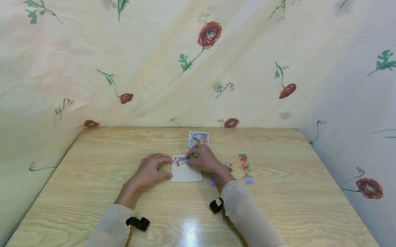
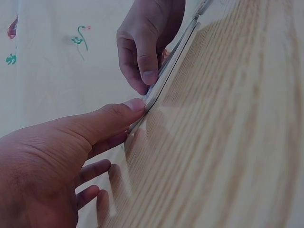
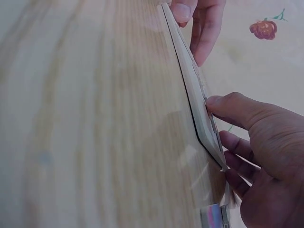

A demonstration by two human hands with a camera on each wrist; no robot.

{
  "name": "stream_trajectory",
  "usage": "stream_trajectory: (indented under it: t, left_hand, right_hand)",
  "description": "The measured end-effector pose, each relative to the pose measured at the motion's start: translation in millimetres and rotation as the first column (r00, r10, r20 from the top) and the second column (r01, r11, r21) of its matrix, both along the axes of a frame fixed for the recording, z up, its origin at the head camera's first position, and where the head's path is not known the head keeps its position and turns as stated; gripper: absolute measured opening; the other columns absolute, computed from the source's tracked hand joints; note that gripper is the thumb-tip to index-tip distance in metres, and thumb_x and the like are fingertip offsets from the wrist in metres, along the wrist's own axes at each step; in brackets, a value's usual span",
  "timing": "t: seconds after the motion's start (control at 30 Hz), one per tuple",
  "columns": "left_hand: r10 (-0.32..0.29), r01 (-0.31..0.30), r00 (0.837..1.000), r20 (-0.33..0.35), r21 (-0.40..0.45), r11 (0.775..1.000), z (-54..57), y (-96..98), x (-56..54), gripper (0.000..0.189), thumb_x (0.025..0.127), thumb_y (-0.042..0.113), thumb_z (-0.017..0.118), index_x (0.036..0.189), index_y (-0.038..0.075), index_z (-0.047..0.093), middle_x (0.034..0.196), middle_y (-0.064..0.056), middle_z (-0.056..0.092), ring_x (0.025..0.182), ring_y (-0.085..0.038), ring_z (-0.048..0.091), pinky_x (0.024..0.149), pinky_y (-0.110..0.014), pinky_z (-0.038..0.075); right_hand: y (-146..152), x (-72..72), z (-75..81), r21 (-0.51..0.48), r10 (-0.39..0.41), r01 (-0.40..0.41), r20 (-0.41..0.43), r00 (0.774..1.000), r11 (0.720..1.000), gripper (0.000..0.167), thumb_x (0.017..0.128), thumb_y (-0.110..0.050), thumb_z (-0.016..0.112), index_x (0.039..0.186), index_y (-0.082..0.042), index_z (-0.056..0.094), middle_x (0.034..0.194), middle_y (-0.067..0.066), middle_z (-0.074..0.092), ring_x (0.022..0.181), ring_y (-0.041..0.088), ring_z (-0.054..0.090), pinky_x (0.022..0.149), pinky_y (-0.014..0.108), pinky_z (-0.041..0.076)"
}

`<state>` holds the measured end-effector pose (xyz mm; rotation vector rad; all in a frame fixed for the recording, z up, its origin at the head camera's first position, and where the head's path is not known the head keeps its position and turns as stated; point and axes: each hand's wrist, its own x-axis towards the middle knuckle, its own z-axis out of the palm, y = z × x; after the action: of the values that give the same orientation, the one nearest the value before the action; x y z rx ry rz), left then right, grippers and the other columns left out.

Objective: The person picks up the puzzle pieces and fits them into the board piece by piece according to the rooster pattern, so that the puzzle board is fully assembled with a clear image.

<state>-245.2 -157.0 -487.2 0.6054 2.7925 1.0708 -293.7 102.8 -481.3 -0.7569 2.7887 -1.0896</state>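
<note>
A pale square puzzle board [image 1: 187, 175] lies on the table, with joined colourful pieces [image 1: 179, 161] along its upper left edge. My left hand [image 1: 151, 169] rests at the board's left side, its thumb and a fingertip touching the rim; the left wrist view shows that thumb [image 2: 114, 114] on the edge. Over the top of the board, my right hand [image 1: 203, 159] pinches a small bluish puzzle piece [image 1: 187, 160] beside the joined ones, and the fingers partly cover it. In the right wrist view the right thumb [image 3: 228, 107] is low against the board's surface.
Several loose puzzle pieces [image 1: 244, 167] lie right of the board, some partly behind the right wrist. Behind the board lies a picture card [image 1: 198, 137] with a colourful print. A flowered cloth [image 1: 155, 59] hangs along the back and sides of the wooden table [image 1: 97, 172].
</note>
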Motion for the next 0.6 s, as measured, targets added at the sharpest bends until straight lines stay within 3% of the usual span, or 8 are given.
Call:
stream_trajectory:
  t: [0.43,0.6]
  left_hand:
    - [-0.008,0.008,1.000,-0.006,0.002,1.000,-1.4,-1.0,-0.9,0.050,0.087,0.039,0.083,0.132,0.023,0.069,0.147,-0.001,0.061,0.144,-0.034,0.045,0.116,-0.067,0.026]
    - [-0.003,0.002,1.000,0.005,0.020,1.000,-2.5,-1.2,-1.1,0.049,0.086,0.039,0.084,0.131,0.025,0.070,0.147,0.000,0.060,0.145,-0.034,0.043,0.116,-0.066,0.026]
  right_hand:
    - [-0.1,0.6,-1.4,0.006,0.008,-0.008,-0.018,1.000,1.000,0.011,0.088,-0.013,0.081,0.099,-0.015,0.083,0.108,0.004,0.072,0.107,0.021,0.060,0.096,0.041,0.050]
    - [-0.1,1.6,-0.6,0.008,-0.008,0.008,-0.005,1.000,1.000,0.010,0.088,-0.015,0.082,0.098,-0.017,0.083,0.109,0.004,0.071,0.109,0.023,0.059,0.097,0.044,0.048]
